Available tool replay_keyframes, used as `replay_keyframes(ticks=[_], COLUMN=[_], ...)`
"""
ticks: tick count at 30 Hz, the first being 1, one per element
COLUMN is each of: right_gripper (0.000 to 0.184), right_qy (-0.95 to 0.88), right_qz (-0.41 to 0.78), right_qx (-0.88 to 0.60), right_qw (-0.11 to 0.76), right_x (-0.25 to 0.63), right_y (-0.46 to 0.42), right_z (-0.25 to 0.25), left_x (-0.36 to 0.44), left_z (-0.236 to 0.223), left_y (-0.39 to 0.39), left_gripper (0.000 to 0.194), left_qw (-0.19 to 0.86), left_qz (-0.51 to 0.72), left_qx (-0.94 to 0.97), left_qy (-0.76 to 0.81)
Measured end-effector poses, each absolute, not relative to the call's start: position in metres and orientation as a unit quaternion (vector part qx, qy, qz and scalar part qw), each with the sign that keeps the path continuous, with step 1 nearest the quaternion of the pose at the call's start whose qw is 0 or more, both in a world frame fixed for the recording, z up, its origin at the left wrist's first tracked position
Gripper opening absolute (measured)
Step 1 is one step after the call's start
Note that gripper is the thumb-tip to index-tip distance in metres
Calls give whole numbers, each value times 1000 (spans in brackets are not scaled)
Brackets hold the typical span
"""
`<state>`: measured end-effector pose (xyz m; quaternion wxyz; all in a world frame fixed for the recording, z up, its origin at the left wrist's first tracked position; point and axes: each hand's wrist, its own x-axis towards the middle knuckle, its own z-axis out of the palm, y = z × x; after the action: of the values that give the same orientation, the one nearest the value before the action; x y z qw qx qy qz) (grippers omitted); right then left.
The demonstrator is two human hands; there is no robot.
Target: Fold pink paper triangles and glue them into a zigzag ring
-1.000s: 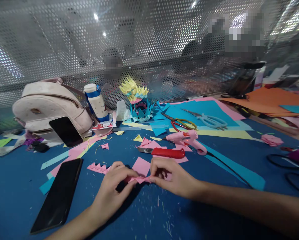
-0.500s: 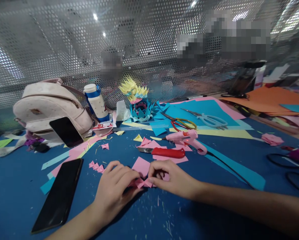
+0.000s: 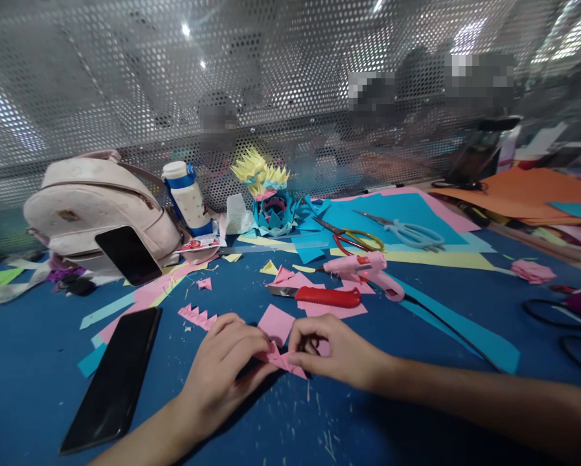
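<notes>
Between my hands lies a folded pink paper strip with small triangular points. My left hand is closed on its left part, thumb below and fingers over it. My right hand pinches the strip's right part with thumb and forefinger, other fingers curled. A row of pink paper triangles sticks out beyond my left hand; whether it joins the held strip is hidden. Just behind my fingers are a pink paper square and a red-handled utility knife, blade pointing left. Past the knife lies a pink glue gun.
A black phone lies left, another phone leans on a white backpack. Behind stand a bottle and a blue-yellow paper piece. Two scissors rest on blue paper; the glue gun's cord runs right.
The pink strip has turned between my fingers, its right end now angling down toward me. The triangle row at left has shifted right and shows more. Both hands stay nearly in place.
</notes>
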<state>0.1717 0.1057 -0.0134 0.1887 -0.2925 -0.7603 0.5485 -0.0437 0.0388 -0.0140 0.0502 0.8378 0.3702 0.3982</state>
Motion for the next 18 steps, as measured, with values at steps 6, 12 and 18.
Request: replay_keyframes(ticks=[6,12,18], right_gripper=[18,17,16], right_qy=[-771,-777,-776], right_qz=[533,524,523], right_qx=[-292,-294,-297], right_qw=[191,189,190], right_x=[172,172,171], right_y=[106,107,106], right_z=[-16,-16,-14], left_x=[-44,-43,-42], left_z=[-13,-13,-13], left_y=[40,40,39], left_gripper=[12,12,14], left_qw=[70,96,111], left_qz=[405,409,415], left_qx=[833,826,821], left_qy=[370,376,376])
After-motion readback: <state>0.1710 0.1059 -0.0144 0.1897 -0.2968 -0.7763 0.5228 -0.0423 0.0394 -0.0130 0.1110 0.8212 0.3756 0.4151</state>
